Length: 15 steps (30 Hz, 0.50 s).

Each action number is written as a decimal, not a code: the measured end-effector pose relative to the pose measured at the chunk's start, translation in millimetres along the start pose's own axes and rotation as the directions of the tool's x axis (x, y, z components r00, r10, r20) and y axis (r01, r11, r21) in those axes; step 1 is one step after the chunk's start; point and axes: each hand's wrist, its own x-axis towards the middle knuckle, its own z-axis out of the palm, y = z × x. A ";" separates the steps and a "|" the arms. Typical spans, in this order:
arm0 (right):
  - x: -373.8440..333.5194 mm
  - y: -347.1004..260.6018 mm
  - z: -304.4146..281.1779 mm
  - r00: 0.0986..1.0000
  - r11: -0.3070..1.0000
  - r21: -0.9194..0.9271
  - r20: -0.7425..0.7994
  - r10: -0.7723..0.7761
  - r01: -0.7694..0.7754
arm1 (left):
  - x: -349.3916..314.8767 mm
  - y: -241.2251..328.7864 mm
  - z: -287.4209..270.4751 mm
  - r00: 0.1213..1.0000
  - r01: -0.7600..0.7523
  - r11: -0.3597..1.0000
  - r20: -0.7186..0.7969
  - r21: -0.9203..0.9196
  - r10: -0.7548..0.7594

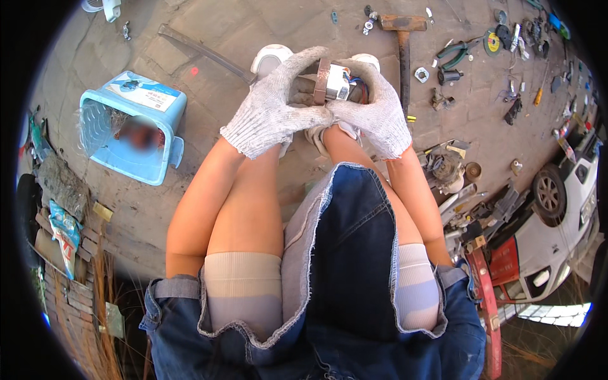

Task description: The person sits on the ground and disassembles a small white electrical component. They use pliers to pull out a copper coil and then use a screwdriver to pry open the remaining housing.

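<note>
Both my hands wear off-white knitted gloves and meet over the ground between my feet. Between them is a small electric motor part (pixel 339 83) with a rusty-brown band, a silvery-white body and red and blue wires at its right end. My left hand (pixel 269 104) curls round its left side, thumb below and fingers above. On the wired side, my right hand (pixel 378 104) is closed round the part, its thumb tip close to the left thumb. Palms and gloves hide some of the part. A hammer (pixel 404 25) with a long handle lies just right of my right hand.
A long metal bar (pixel 206 52) lies beyond my left hand. At left, a light-blue plastic basket (pixel 174 120) rests on its side. Green-handled pliers (pixel 453 57), a cutting disc (pixel 491 42) and scattered metal scraps lie right. A white car (pixel 548 253) stands at far right.
</note>
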 end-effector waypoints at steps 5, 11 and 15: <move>-5.7 -18.5 -5.1 0.997 0.992 0.111 0.051 0.062 -0.067 | -5.0 23.4 1.7 0.997 -0.025 0.997 -0.069 0.072 0.030; -10.6 -18.6 0.4 0.999 0.998 -0.039 -0.028 0.041 -0.042 | -11.7 37.6 6.6 0.993 -0.051 0.995 -0.099 0.084 0.059; -24.3 -8.6 -10.0 0.965 0.787 0.564 0.073 0.253 -0.249 | -14.4 43.5 2.8 0.991 0.015 0.991 -0.130 0.131 0.002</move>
